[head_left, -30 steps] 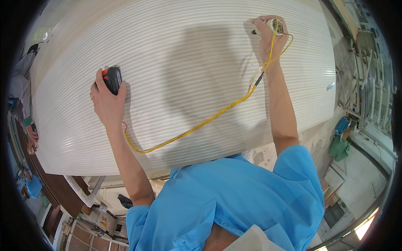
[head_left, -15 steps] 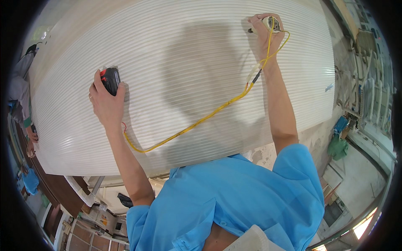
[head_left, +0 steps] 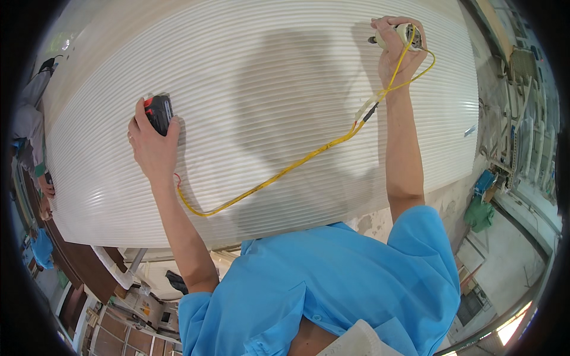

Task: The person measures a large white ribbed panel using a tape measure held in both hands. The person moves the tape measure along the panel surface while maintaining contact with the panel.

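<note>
My left hand (head_left: 153,142) is closed round a black-and-red power-tool battery (head_left: 158,115), resting on the white ribbed panel (head_left: 208,160). At the panel's far right, my right hand (head_left: 399,56) grips a small cream cylindrical device (head_left: 409,34), which looks like a motor. A dark tip sticks out at its left side, and its metallic end faces up. Two thin yellow wires (head_left: 431,64) run from that end to a dark taped joint. From there a thicker yellow cable (head_left: 279,175) lies across the panel. Its bare-looking red wire end (head_left: 177,180) lies beside my left wrist.
Another person's hand (head_left: 46,185) is at the panel's left edge. A brown board (head_left: 80,261) and a white pipe frame (head_left: 116,267) stand below left. Cluttered racks (head_left: 525,130) and a green bag (head_left: 478,213) are on the right.
My right hand has moved a little to the right with the cream device, pulling the thin yellow wires along. My left hand and the battery have barely shifted.
</note>
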A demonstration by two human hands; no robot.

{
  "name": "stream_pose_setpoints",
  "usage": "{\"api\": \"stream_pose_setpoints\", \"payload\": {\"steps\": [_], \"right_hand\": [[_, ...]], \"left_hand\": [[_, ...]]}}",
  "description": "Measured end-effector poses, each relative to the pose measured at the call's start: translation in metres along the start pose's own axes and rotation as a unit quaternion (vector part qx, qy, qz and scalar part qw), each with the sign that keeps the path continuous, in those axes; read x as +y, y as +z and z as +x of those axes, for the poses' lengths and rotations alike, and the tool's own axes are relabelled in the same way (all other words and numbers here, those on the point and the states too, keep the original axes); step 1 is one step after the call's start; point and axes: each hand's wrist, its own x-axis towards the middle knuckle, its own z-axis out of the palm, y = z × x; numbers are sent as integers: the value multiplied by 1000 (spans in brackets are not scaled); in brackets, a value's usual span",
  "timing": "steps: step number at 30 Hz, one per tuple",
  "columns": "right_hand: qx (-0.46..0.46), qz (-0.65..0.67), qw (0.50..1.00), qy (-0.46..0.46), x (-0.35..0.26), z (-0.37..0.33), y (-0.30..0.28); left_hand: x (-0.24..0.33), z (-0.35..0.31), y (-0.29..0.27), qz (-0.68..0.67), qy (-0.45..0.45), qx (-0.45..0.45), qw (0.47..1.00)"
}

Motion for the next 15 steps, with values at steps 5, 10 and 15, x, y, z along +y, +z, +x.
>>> {"api": "stream_pose_setpoints", "payload": {"steps": [5, 10, 15], "right_hand": [[0, -28, 999, 20, 16, -7, 7], [15, -48, 998, 33, 10, -3, 5], [1, 5, 1000, 17, 6, 7, 1]], "left_hand": [[2, 1, 1, -1, 8, 12, 1000], [4, 2, -1, 9, 5, 4, 1000], [7, 1, -4, -6, -10, -15, 1000]]}}
